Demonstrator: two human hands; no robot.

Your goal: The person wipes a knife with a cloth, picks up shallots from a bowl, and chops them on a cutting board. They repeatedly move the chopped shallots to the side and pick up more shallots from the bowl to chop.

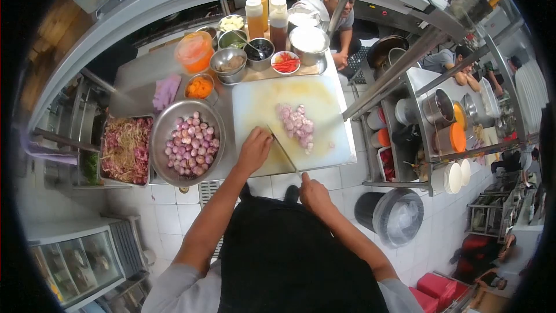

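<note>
My right hand point(316, 193) is wrapped round the handle of a knife point(284, 149) at the near edge of a white cutting board point(246, 104). The blade slants up and left across the board. At its tip my left hand point(255, 150) is closed, fingertips down on the board; whatever they pinch is too small or hidden to name. Peeled, cut shallots point(298, 124) lie in a pile right of the blade. Left of the board, a steel bowl point(157, 146) holds many whole shallots point(194, 145).
A tray of peelings point(124, 150) is left of the bowl. Behind the board stand squeeze bottles point(255, 17), an orange tub point(194, 52), sliced red chillies point(285, 62) and several steel containers. A metal post point(379, 69) and shelf rise right. A lined bin point(399, 217) is below; people are beyond.
</note>
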